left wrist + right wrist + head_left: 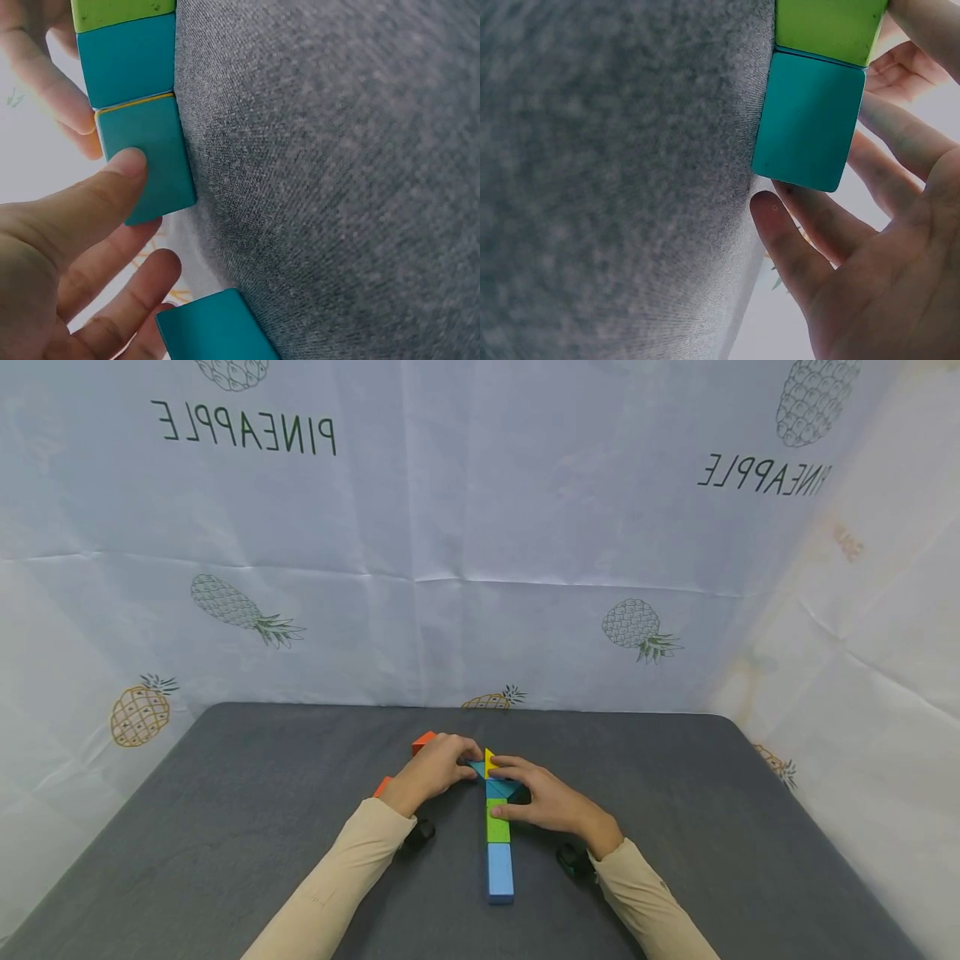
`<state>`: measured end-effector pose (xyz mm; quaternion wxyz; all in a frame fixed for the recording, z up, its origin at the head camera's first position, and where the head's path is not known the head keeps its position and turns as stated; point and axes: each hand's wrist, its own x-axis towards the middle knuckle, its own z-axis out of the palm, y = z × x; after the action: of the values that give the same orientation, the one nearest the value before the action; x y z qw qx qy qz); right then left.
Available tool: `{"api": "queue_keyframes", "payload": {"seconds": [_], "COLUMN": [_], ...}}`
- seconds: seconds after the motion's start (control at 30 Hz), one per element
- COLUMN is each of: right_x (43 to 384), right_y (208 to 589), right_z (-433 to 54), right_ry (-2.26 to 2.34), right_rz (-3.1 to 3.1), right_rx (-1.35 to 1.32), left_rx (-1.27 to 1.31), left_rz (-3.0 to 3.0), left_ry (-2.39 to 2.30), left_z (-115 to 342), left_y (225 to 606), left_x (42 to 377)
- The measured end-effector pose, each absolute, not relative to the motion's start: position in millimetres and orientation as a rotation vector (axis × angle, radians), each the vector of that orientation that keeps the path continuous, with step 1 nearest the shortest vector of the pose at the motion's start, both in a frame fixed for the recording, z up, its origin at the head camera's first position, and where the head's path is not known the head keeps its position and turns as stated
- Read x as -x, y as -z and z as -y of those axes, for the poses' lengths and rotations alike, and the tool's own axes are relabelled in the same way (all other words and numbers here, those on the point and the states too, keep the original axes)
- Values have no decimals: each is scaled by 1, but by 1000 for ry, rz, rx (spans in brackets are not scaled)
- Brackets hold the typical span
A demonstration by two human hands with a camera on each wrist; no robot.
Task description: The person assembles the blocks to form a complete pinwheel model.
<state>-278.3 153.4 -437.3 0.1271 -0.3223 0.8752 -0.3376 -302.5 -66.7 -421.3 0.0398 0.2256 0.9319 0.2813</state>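
Observation:
In the head view, my left hand (438,766) pinches a small blue triangular block (476,767) on the left side of a yellow triangular block (489,764). The left wrist view shows its thumb pressed on the teal face (154,176), with fingers behind. My right hand (551,797) rests over the row from the right. Its thumb touches a green block (497,827), and its forefinger reaches the yellow one. Between them another blue triangular block (510,788) juts rightward; its teal face (808,120) fills the middle of the right wrist view. A light blue block (500,870) ends the row nearest me.
Two orange-red blocks, one farther back (422,742) and one nearer (381,787), lie partly hidden behind the left hand and forearm. Another teal block (214,326) sits by the left fingers. A pineapple-print cloth (450,527) hangs behind the dark grey table (300,727).

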Motion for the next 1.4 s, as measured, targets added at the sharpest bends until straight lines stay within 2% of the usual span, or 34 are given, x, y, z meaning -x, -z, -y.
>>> {"api": "queue_keyframes", "payload": {"seconds": [1.4], "right_x": [276], "right_y": [435], "right_z": [-152], "right_ry": [988], "right_rz": [-2555], "right_rx": [928], "left_rx": [-747], "left_rz": [-2898], "left_ry": [-828], "left_z": [67], "left_y": [423], "left_x": [298]}}
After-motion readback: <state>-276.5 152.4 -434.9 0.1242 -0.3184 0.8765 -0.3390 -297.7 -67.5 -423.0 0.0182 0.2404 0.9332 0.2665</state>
